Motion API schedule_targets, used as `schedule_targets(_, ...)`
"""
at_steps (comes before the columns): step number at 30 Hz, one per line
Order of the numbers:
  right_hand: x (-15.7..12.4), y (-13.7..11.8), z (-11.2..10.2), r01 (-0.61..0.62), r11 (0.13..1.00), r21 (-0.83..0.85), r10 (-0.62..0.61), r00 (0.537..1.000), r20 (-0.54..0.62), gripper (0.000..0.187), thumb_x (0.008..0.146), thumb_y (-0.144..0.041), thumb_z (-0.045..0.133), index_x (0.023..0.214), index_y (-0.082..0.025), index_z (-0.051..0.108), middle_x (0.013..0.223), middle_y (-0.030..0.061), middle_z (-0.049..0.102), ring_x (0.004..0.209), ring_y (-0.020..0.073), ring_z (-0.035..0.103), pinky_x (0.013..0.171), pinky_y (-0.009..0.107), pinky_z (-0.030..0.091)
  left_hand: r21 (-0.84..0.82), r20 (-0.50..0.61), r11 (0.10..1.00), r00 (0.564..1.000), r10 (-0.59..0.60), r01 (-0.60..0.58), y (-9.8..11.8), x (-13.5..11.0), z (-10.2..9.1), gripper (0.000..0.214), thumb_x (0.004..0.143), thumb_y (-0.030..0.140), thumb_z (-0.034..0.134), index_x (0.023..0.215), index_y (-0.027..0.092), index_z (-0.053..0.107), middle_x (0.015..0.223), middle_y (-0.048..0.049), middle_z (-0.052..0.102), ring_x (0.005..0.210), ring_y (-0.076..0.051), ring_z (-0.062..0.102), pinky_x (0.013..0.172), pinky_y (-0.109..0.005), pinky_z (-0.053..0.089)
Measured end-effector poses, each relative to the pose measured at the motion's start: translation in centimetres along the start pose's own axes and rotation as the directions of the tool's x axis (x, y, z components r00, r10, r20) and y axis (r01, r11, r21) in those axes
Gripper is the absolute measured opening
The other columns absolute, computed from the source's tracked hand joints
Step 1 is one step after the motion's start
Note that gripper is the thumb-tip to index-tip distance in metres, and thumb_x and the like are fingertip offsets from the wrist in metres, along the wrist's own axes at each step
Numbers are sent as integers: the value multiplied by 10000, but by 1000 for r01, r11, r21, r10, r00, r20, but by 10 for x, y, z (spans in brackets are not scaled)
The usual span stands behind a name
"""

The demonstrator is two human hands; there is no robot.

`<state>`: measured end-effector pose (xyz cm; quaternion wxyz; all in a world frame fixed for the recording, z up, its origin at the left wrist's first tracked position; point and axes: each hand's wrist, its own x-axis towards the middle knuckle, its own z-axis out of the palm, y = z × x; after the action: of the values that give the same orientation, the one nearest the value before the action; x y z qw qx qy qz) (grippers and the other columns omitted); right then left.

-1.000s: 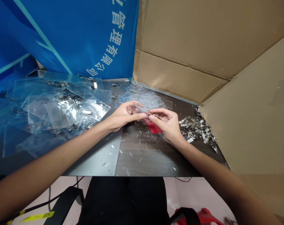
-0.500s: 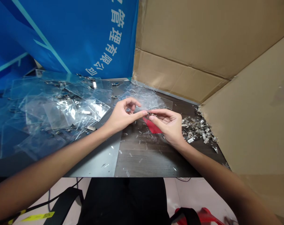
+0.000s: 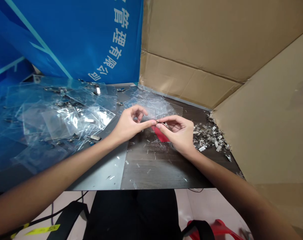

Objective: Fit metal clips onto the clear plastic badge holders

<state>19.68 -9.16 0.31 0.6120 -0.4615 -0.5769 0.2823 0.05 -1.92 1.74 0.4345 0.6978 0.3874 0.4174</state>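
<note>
A small, shiny silver metal clip (image 3: 166, 125) sits pinched between thumb and forefinger of the right hand (image 3: 178, 131), partly hidden, one narrow end showing in the gap between them. Its other end meets the tip of the left hand's (image 3: 130, 123) thumb, where a clear plastic sleeve (image 3: 150, 114) appears, flat and colourless, its edges hard to trace
</note>
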Motion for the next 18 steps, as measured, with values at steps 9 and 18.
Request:
schedule_targets(9, 0, 1, -1, 61, 997, -46, -59, 998, 30, 104, 880, -326, 896, 939, -244, 872, 961, 43, 880, 870, 215, 845, 869, 386, 731, 2, 26, 1000, 1000, 15, -15, -6, 2, -1, 381, 731, 467, 921, 875, 193, 699, 687, 61, 467, 620, -123, 428, 636, -288, 362)
schedule_targets(18, -2, 3, -2, 41, 999, -21, -39, 998, 56, 174, 859, -370, 940, 991, -263, 901, 1019, 46, 891, 928, 230, 856, 940, 420, 737, -37, 6, 999, 1000, -18, 18, -8, 3, 1, 386, 720, 469, 923, 826, 193, 675, 671, 67, 453, 618, -117, 449, 620, -282, 370)
